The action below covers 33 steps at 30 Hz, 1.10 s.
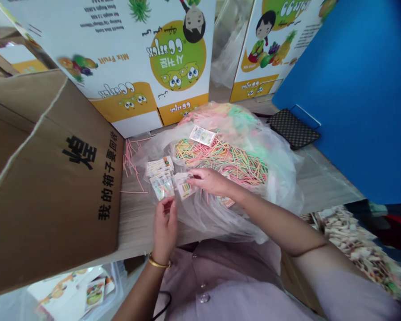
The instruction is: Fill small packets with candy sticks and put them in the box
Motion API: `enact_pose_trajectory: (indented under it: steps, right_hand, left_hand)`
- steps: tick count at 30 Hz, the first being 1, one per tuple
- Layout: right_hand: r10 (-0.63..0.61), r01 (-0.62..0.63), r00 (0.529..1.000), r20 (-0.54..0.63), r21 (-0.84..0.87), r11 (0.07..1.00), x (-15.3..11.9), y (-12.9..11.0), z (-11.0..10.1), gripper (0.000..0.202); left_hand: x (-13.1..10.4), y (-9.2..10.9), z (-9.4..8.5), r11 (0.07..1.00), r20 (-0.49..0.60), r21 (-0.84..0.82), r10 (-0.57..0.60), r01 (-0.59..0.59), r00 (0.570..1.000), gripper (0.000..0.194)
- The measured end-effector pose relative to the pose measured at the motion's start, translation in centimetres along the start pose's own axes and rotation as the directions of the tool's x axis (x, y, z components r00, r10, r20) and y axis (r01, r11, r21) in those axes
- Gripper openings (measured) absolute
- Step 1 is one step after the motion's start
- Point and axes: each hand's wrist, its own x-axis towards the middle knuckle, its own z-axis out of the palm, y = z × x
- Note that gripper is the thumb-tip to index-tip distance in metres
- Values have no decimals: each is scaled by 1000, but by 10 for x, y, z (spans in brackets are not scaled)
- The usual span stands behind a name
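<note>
A big clear plastic bag lies spread on the table, full of thin pink, green and yellow candy sticks. To its left is a pile of small printed packets. My left hand, with a gold bangle at the wrist, has its fingers curled at the lower edge of a clear-fronted candy packet at the front of this pile. My right hand reaches in from the right, thumb and fingers closed on another small packet with coloured sticks showing. One more packet rests on the candy sticks.
Loose pink sticks lie beside a tall brown carton on the left. Printed white cartons stand behind. A dark checkered pouch sits by a blue panel. Below left is a plastic bin with printed cards.
</note>
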Motion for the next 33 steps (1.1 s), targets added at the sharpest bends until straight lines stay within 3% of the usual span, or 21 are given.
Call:
enact_pose_trajectory:
  steps: [2, 4, 6, 9, 11, 14, 16, 19, 21, 23, 27, 31, 33]
  right_hand:
    - [-8, 8, 999, 32, -13, 1000, 15, -7, 14, 19]
    - [-6, 8, 997, 78, -31, 999, 31, -16, 34, 20]
    - [5, 1, 996, 92, -75, 997, 45, -23, 52, 19]
    - [-10, 7, 1000, -30, -107, 994, 59, -27, 62, 11]
    - [-31, 25, 992, -119, -55, 998, 60, -23, 51, 13]
    - [-21, 19, 988, -152, -16, 1000, 47, -10, 11, 18]
    - [21, -42, 983, -184, -111, 993, 29, 0, -18, 20]
    - [136, -167, 985, -107, -371, 913, -3, 14, -42, 24]
    - [190, -191, 980, -53, -496, 847, -20, 22, -41, 26]
    - [207, -215, 975, -77, -544, 811, -26, 28, -32, 26]
    - [257, -318, 948, -187, -566, 761, -10, 35, -15, 32]
    - [320, -348, 934, -156, -590, 728, 5, 31, -15, 28]
    - [308, -363, 931, -196, -590, 721, 5, 24, -18, 28]
  left_hand:
    - [-5, -10, -17, 957, -23, 244, 165, -155, 986, 21]
    - [-9, -16, -27, 884, 87, 375, 266, -279, 960, 21]
    - [-12, -21, -28, 818, 202, 436, 318, -376, 926, 27]
    - [-12, -26, -20, 765, 248, 503, 320, -404, 915, 44]
    - [-10, -30, -14, 760, 226, 533, 296, -372, 928, 48]
    - [-8, -33, -10, 765, 211, 541, 279, -350, 937, 44]
    - [-7, -33, -11, 764, 214, 538, 285, -356, 934, 42]
    - [-7, -32, -12, 752, 217, 549, 295, -366, 931, 41]
    - [-7, -31, -12, 743, 217, 556, 305, -374, 928, 40]
    - [-7, -29, -9, 725, 231, 564, 321, -395, 918, 39]
    - [-4, -21, 0, 687, 283, 559, 368, -465, 885, 35]
    - [-1, -17, 3, 657, 315, 559, 396, -506, 862, 27]
    - [-1, -18, -3, 635, 287, 598, 399, -488, 871, 23]
